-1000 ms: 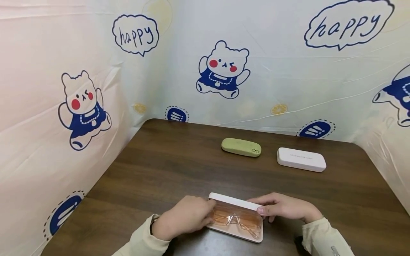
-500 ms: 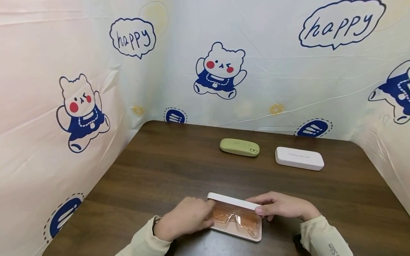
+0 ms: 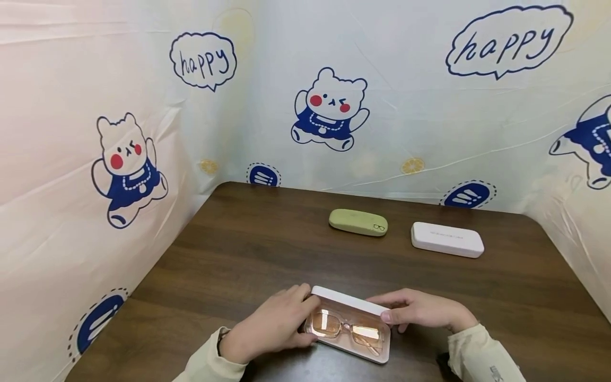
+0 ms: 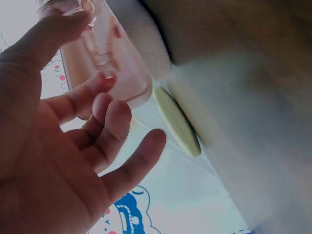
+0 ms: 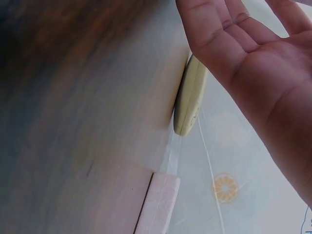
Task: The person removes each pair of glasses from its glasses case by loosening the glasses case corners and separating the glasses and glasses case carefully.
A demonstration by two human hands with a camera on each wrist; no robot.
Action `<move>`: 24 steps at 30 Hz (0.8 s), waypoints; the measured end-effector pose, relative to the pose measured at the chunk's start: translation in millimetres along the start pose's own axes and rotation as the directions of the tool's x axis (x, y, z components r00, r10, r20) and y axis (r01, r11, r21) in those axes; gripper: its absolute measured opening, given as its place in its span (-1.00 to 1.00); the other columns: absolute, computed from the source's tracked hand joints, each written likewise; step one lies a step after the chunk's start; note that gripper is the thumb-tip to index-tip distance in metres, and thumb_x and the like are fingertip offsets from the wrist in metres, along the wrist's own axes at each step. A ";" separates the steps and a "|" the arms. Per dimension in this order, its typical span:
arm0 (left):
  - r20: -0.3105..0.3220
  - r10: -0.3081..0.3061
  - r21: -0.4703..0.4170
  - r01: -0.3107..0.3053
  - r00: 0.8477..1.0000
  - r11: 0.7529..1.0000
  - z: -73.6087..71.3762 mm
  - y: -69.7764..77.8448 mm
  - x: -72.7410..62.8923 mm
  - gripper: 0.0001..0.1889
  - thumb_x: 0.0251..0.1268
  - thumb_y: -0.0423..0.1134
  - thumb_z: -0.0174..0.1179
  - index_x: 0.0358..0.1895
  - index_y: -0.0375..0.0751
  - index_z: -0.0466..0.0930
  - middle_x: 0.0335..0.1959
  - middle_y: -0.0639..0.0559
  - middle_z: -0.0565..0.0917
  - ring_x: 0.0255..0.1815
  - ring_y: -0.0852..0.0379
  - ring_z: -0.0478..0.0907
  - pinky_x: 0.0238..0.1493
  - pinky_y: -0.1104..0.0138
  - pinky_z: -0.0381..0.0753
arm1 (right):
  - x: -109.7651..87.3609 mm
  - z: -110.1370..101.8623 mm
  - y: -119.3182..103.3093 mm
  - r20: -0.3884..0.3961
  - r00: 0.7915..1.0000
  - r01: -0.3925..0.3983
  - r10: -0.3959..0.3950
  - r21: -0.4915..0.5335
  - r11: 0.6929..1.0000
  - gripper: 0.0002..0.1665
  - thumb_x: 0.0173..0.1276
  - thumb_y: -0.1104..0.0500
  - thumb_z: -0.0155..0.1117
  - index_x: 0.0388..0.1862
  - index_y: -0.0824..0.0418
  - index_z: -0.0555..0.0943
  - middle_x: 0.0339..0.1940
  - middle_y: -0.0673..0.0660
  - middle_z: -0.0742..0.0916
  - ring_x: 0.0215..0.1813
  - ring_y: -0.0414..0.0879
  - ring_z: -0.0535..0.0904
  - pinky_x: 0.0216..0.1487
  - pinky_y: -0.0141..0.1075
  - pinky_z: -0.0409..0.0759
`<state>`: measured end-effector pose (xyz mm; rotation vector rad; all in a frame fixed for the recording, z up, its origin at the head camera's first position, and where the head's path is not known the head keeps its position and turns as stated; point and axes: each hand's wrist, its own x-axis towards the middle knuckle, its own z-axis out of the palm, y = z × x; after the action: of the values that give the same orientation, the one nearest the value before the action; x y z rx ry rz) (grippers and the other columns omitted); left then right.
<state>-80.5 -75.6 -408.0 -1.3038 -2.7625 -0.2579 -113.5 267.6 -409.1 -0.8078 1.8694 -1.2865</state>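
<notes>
A white glasses case with a pink inside lies opened in front of me, its hinged lid raised along the far side. Inside are clear-framed glasses with orange-tinted lenses. At the case's left end, my left hand has its thumb and index finger on either side of the glasses; in the left wrist view the other fingers are loosely bent. My right hand grips the lid's right corner, its thumb on the front and its fingers behind. The right wrist view leaves those fingertips out of frame.
A closed green glasses case and a closed white glasses case lie farther back on the brown wooden table. Patterned fabric encloses the table's back and sides.
The glasses have turned in the case, so both lenses now face up. My left hand's fingers have spread and shifted slightly at its left end. The right hand keeps its grip.
</notes>
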 end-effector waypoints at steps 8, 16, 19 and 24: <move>0.065 -0.053 -0.184 0.064 0.996 0.981 1.7 -12.3 -12.3 -0.51 0.21 0.03 0.41 0.08 -0.09 0.44 -0.18 0.23 0.54 -0.25 0.32 0.48 -0.19 0.32 0.57 | -0.9 1.1 -0.1 -0.009 1.000 -0.012 0.012 0.000 1.000 -0.49 0.57 0.14 0.12 0.44 0.24 0.46 0.10 0.25 0.67 -0.05 -0.03 0.62 -0.20 -0.11 0.67; 0.162 -0.091 -0.474 0.158 0.983 0.866 -6.8 -32.5 -20.8 -0.54 0.27 -0.18 0.42 0.15 -0.13 0.44 -0.39 0.27 0.54 -0.41 0.38 0.48 -0.33 0.45 0.52 | -1.7 3.9 -1.3 0.003 1.000 0.003 -0.003 0.010 1.000 -0.49 0.57 0.18 0.10 0.44 0.28 0.45 0.02 0.27 0.66 -0.09 -0.05 0.61 -0.21 -0.14 0.67; 0.172 -0.111 -0.543 0.188 0.979 0.818 -13.4 -41.2 -24.5 -0.56 0.25 -0.21 0.44 0.12 -0.11 0.48 -0.33 0.25 0.61 -0.34 0.40 0.54 -0.26 0.43 0.56 | -0.6 3.6 -1.1 0.004 1.000 0.006 -0.006 0.008 1.000 -0.49 0.57 0.18 0.10 0.44 0.28 0.45 0.00 0.26 0.67 -0.09 -0.05 0.62 -0.22 -0.13 0.67; 0.190 -0.134 -0.587 0.222 0.973 0.778 -21.5 -58.2 -31.9 -0.58 0.24 -0.22 0.44 0.11 -0.11 0.51 -0.30 0.26 0.66 -0.26 0.37 0.60 -0.17 0.37 0.61 | -0.2 2.9 0.5 0.009 1.000 0.012 -0.012 0.013 1.000 -0.50 0.58 0.20 0.09 0.44 0.28 0.45 -0.08 0.25 0.68 -0.11 -0.05 0.61 -0.22 -0.13 0.67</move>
<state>-105.1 -140.1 -398.2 -1.1740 -3.0498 -1.2046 -111.0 266.5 -410.2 -0.8180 1.8500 -1.2994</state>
